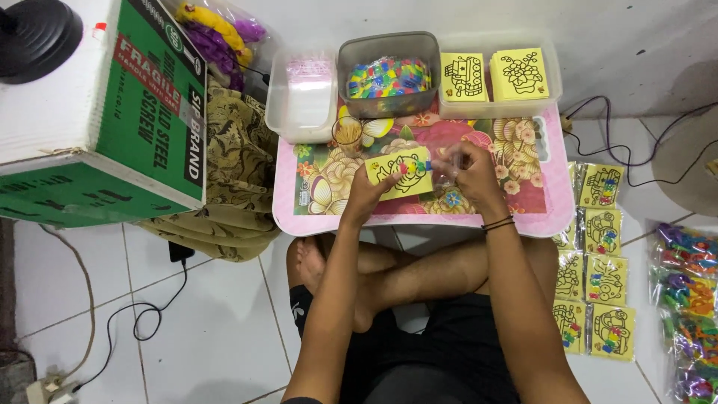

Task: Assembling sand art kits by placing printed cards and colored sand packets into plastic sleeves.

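Crossed bare legs (404,280) are lying nearest the lens, folded on the white tiled floor (217,329) under a small pink table (299,217) with a flowered top. Going from the left, a green and white cardboard box (112,112) is sitting beside a patterned cloth (239,179). At the table's far edge a clear tub of white packets (303,93) is standing next to a grey tub of coloured bits (389,75), then a tray of yellow picture cards (497,75). The left hand (366,198) is closing its fingers on the near edge of a yellow card (400,172) lying on the tabletop, with coloured pieces sitting on it. The right hand (467,168) is pinching a clear plastic sleeve (445,176) just beside that card, fingers drawn together. Further right, finished yellow packets (598,269) are lying in rows on the floor, with bags of coloured pieces (688,292) beyond them.
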